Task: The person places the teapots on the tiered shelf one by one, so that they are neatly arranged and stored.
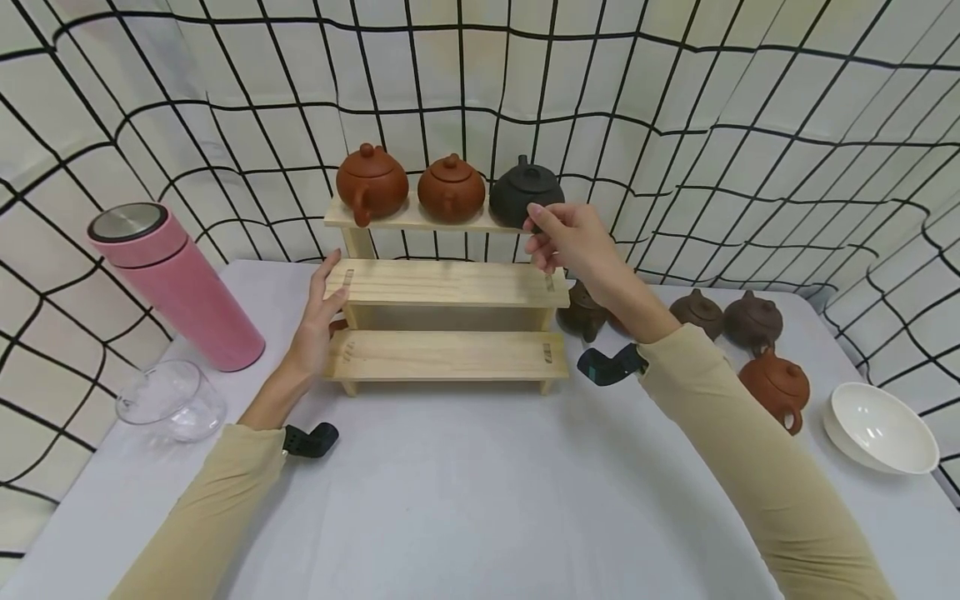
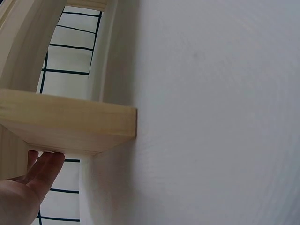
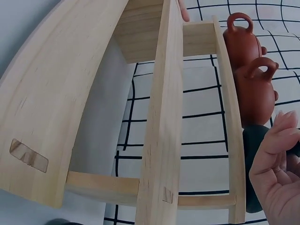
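Note:
A black teapot (image 1: 525, 190) stands at the right end of the top shelf. My right hand (image 1: 573, 242) pinches it at its near side, where the fingers hide its handle. Two reddish-brown teapots, one at the left end (image 1: 372, 179) and one in the middle (image 1: 452, 190), share that shelf with handles facing me. My left hand (image 1: 307, 325) holds the left end of the three-step wooden rack (image 1: 446, 283) at the middle step. In the left wrist view, fingers (image 2: 47, 171) touch the wood from below.
Right of the rack are several brown teapots (image 1: 697, 312), a reddish teapot (image 1: 776, 385) and a white bowl (image 1: 881, 427). On the left stand a pink thermos (image 1: 180, 287) and a clear glass vessel (image 1: 172, 402). Black grid netting (image 1: 461, 108) over white cloth borders the table.

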Available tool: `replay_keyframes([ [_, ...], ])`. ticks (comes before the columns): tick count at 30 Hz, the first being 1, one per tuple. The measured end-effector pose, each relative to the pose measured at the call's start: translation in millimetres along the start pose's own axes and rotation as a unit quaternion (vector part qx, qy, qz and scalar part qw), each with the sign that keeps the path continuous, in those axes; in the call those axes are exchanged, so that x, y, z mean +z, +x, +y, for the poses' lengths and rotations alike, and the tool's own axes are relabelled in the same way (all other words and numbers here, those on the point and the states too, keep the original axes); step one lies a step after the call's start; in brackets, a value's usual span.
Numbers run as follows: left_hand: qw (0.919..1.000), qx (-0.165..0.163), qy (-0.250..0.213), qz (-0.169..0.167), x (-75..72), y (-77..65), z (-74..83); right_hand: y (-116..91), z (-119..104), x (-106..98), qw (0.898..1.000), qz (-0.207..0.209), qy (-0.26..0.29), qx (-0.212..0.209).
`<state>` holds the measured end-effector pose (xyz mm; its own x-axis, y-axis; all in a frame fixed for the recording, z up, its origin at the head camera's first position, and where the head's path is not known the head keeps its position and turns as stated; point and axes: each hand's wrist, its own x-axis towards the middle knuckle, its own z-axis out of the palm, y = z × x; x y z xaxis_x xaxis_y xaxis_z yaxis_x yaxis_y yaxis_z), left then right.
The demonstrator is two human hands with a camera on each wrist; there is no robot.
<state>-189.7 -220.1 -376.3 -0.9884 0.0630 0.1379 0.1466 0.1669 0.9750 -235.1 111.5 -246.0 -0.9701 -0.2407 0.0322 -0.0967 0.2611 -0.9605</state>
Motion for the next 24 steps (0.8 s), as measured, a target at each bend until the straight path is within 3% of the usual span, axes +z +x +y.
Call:
replay_keyframes([
  [9, 1.0000, 0.005, 0.000, 0.001, -0.1, -0.1, -0.7, -9.9, 15.3, -8.3, 0.999, -0.029, -0.031, -0.008],
  [24, 1.0000, 0.004, 0.000, 0.004, 0.6, 1.1, -1.4, -62.0, 59.3, -42.0, 0.995, -0.051, -0.079, 0.018],
])
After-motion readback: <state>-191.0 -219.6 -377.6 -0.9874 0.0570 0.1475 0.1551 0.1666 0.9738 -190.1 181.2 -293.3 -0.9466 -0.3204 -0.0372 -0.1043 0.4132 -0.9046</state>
